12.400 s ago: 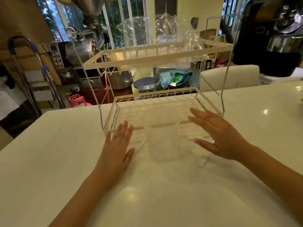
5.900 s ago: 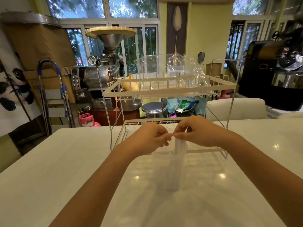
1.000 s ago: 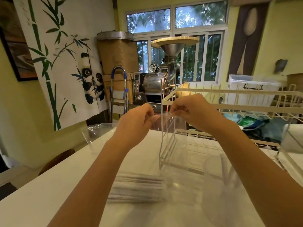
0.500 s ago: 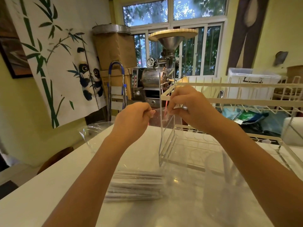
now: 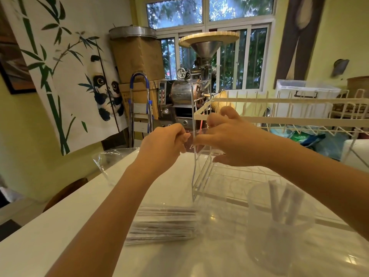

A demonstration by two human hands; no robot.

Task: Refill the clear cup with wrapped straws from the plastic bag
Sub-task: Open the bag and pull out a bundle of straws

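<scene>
Hands raised together above the white table (image 5: 60,226): left hand (image 5: 161,145) and right hand (image 5: 229,140) each pinch the top edge of one clear plastic bag (image 5: 196,176), held between them and hanging down to the tabletop. Below the grip one bundle of wrapped straws (image 5: 161,224) lies flat, too many and too blurred to count. Below and right of the grip stands one clear cup (image 5: 279,232) holding about three straws, just in front of one white wire rack (image 5: 289,122).
</scene>
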